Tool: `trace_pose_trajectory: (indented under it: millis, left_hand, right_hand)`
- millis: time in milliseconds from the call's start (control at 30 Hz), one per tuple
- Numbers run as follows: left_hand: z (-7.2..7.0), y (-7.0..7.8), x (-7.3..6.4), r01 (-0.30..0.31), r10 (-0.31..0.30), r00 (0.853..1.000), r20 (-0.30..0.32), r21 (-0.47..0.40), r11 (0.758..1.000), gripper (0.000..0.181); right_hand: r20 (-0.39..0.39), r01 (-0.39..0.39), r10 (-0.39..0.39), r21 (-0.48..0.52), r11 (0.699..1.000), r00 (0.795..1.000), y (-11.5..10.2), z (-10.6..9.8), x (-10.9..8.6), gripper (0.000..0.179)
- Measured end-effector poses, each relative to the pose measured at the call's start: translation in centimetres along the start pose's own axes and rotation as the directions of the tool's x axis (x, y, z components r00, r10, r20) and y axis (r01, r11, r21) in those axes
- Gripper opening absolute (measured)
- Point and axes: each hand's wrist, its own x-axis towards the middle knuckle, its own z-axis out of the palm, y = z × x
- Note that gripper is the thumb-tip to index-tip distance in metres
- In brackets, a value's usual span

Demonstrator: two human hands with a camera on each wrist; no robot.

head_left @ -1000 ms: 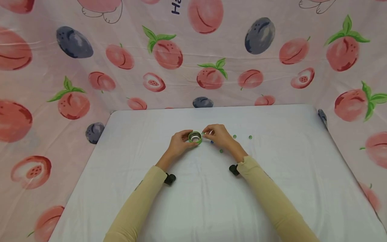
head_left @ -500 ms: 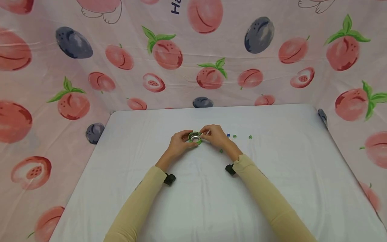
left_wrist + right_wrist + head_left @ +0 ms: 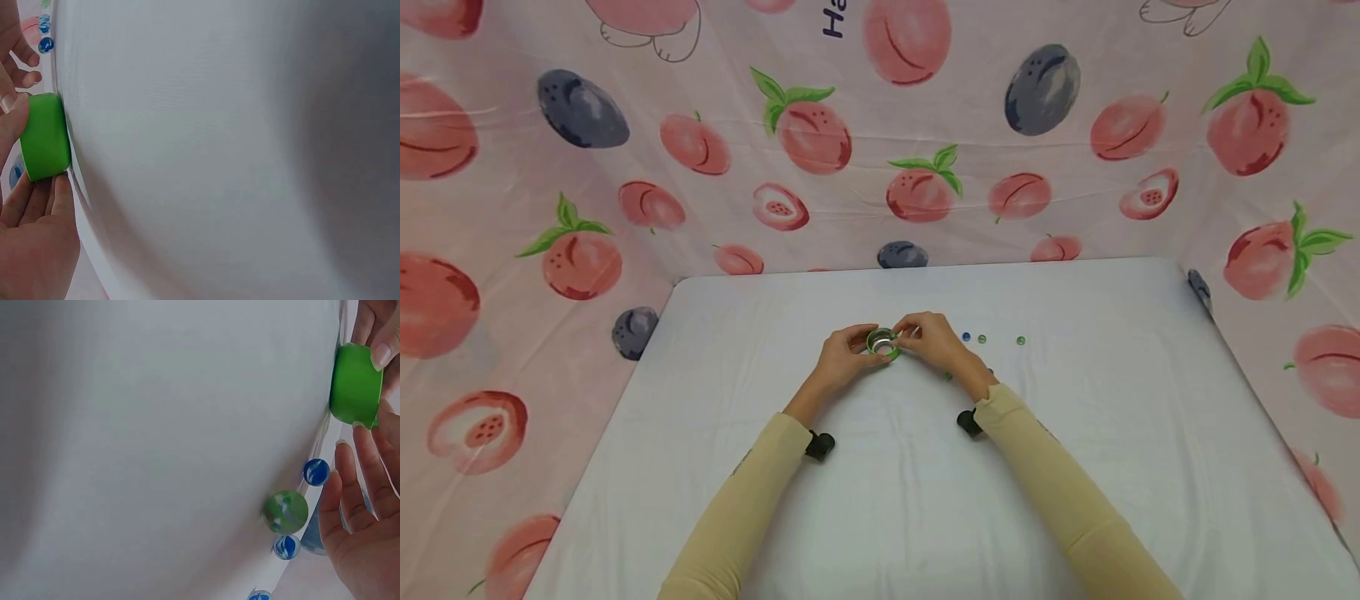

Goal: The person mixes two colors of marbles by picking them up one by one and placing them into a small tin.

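My left hand (image 3: 844, 357) grips the side of a small round green cup (image 3: 47, 137) that has a shiny metal inside. The cup stands upright on the white table with its mouth up. My right hand (image 3: 931, 340) is at the cup's right rim, thumb and index finger pinching a small green marble (image 3: 894, 335); its fingers hide most of it. In the right wrist view the other fingers of that hand are spread out. A blue marble (image 3: 317, 472) and a green marble (image 3: 285, 512) lie near those fingers.
Right of the right hand, a blue marble (image 3: 966, 337) and two green marbles (image 3: 982, 339) lie on the white tabletop (image 3: 880, 500). Another green marble (image 3: 948, 377) sits by the right wrist. A fruit-printed cloth (image 3: 850, 217) hangs behind and beside the table.
My right hand has shifted slightly left, bringing the pinched marble to the cup's rim. A blue marble behind that hand has come into view. The left hand and cup stay in place.
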Motion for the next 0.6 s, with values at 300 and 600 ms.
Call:
trace_pose_trajectory:
  millis: [300, 600]
  left_hand:
    - [0.1, 0.0, -0.1, -0.013, 0.013, 1.0, 0.011, -0.018, 1.0, 0.065]
    - [0.1, 0.1, 0.0, -0.008, 0.008, 1.0, -0.002, -0.001, 1.0, 0.066]
  right_hand:
    - [-0.02, -0.021, 0.021, 0.003, 1.0, 1.0, -0.1, -0.4, -0.5, 0.022]
    - [-0.044, -0.046, 0.047, 0.012, 0.999, 0.998, 0.0, -1.7, -1.0, 0.022]
